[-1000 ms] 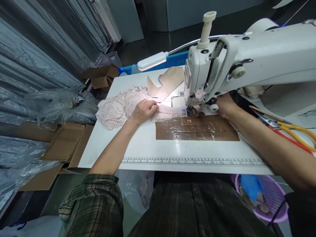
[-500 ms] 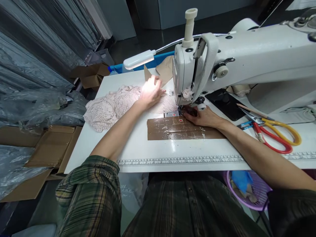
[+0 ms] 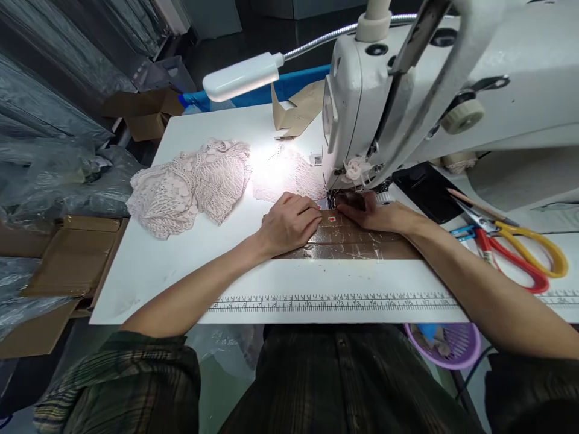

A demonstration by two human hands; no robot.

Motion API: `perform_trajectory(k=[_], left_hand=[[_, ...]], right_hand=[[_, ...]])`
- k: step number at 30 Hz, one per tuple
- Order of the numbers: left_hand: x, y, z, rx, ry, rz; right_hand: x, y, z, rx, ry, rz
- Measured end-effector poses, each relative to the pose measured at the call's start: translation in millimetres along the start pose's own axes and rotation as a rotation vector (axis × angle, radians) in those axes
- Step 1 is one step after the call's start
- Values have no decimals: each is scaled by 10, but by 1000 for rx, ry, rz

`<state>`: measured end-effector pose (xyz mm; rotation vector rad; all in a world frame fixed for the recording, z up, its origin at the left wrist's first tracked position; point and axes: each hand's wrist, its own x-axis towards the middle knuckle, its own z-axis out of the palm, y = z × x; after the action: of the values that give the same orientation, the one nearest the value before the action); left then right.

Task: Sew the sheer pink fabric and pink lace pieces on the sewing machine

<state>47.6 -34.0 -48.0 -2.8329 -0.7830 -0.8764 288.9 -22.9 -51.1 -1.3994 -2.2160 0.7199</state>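
Observation:
My left hand point(image 3: 292, 224) rests with bent fingers at the left part of the brown taped strip point(image 3: 357, 244), near the edge of a pale pink lace piece point(image 3: 294, 175); what its fingers hold, if anything, is hidden. Close to the needle area of the white sewing machine point(image 3: 348, 120), my right hand point(image 3: 368, 211) has its thumb and fingers drawn together, and I cannot make out anything between them. The lace piece reaches up to the presser foot. Left of it lies a bunched pile of pink lace point(image 3: 190, 187).
A white lamp point(image 3: 244, 76) hangs over the lace. Brown paper point(image 3: 301, 111) lies behind. To the right are a black phone point(image 3: 427, 190), red-handled scissors point(image 3: 515, 259) and yellow-handled scissors point(image 3: 538, 244). A ruler strip point(image 3: 335, 302) runs along the front edge.
My left hand has come off the lace at the back and moved toward me, onto the brown strip. My right hand stays by the needle. The view has shifted closer to the machine.

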Motion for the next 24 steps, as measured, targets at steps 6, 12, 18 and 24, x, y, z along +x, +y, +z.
perform_trajectory(k=[6,12,18,24], left_hand=[[11,-45,10,-6,5,-1],[-5,-34,1,-5,-23,-20],[0,-37,3,-12,-16,-14],[-1,-32,-11,-6,-14,-11]], right_hand=[[22,-39,-19,-41,-4,-44],[23,-9,-6,-42,2,-66],[16,92,56,-19,68,-111],[25,134,98,-43,123,-113]])
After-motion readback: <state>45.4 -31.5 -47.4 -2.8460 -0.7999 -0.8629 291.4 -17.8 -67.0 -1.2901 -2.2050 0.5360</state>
